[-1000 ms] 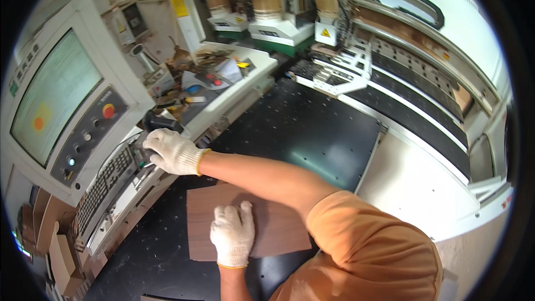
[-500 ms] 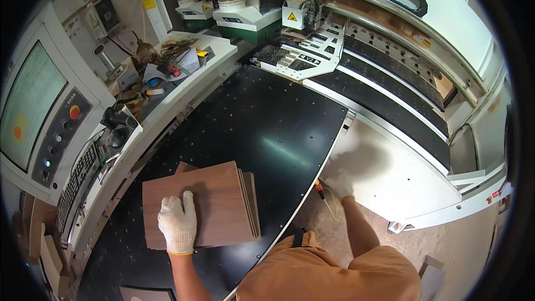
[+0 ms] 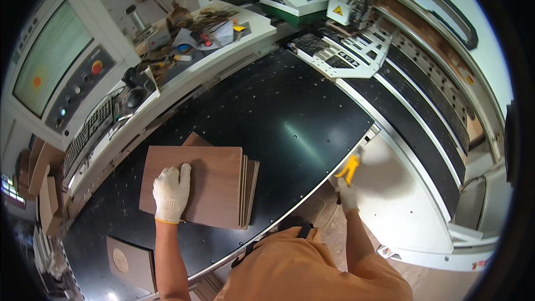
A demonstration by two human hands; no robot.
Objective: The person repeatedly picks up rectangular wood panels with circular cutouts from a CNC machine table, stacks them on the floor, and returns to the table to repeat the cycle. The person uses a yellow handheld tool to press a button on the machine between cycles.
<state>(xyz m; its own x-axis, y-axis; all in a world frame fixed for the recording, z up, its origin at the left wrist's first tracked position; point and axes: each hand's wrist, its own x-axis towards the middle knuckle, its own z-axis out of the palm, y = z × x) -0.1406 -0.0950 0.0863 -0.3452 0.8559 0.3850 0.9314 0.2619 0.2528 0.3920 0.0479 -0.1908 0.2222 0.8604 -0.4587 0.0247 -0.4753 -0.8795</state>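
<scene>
A worker in an orange shirt and knit gloves stands at a black table, arms parted on either side of its pale rim. The left hand rests on top of a stack of brown boards, fingers close together and thumb held apart, gripping no edge. The stack's far edge lies ahead of that hand and its left edge just beside it; to the hand's right, the ends of the boards step out unevenly, and a brown corner juts from the far side.

Well to the right, past the rim, the right hand is closed on the lower end of a yellow tool, though blur hides the separate fingers. The tool points ahead, near the table's right corner, with a white panel immediately to the hand's right. Below the hand, a gap between rim and panel shows the floor.

Ahead of the left hand, the black surface runs well beyond the stack, leaving room to slide; between stack and rim the strip is narrower. Nearer the body, a smaller board with a pale round mark lies just left of the left forearm. Farther left, beyond the table, sits a keyboard.
</scene>
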